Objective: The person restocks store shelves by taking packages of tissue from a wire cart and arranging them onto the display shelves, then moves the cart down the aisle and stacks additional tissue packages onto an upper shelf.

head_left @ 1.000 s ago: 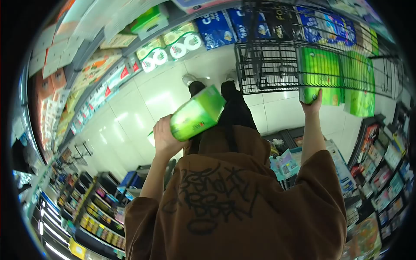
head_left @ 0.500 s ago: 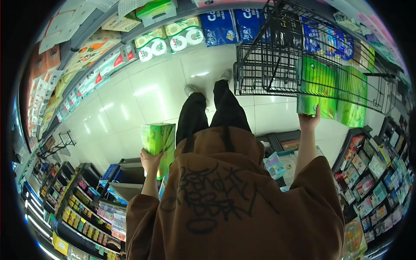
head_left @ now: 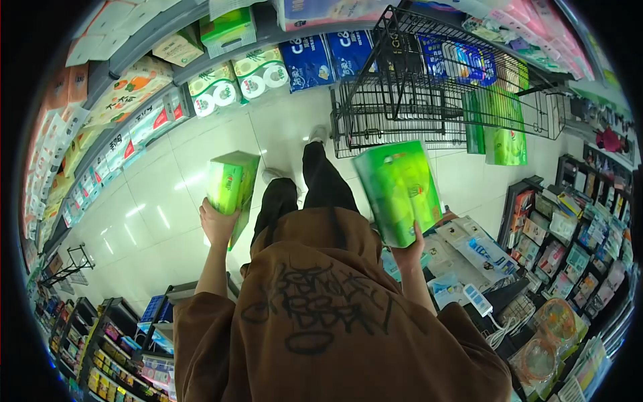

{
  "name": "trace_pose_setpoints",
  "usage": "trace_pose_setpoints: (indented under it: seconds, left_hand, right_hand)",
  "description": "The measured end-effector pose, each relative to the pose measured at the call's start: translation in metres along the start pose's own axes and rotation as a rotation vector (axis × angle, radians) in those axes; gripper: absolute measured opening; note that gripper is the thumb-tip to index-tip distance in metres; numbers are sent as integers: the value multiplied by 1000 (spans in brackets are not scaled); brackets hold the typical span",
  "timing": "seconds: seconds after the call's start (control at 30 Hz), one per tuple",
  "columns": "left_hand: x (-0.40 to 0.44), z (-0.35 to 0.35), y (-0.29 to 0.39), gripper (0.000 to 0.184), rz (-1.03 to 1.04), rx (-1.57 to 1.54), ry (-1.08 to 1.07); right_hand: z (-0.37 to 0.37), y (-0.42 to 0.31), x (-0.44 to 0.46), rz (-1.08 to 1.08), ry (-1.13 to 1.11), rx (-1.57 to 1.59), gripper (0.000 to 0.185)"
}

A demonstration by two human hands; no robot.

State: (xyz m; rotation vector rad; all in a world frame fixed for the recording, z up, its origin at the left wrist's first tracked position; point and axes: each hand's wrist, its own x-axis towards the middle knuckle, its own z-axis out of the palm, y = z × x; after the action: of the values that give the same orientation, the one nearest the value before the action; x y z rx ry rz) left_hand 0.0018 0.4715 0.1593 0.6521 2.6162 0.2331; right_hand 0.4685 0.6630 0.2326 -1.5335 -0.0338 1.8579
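My left hand is wrapped round the lower end of a green tissue pack, held upright in front of my left side. On the other side, my right hand grips a second, larger-looking green tissue pack by its bottom edge, and this pack leans slightly. Its top end lies close to a black wire rack. More green packs show in and behind the rack's wires, partly covered by the mesh.
Toilet roll packs and blue packs stand along the shelf foot ahead. Goods-filled shelves curve round on the left. To the right is a display of small goods, with a white power strip nearer me. Pale floor tiles lie below.
My right hand has drawn a green tissue pack away from the rack, towards my body. The left hand and its pack have shifted a little left and up. My view has turned slightly.
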Motion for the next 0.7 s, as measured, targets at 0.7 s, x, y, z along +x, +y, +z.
trace_pose_setpoints:
  seconds: [0.7]
  left_hand:
    - [-107,28,-227,105,-446,-8,35]
  right_hand:
    - [173,43,-64,-1498,-277,-1805,90]
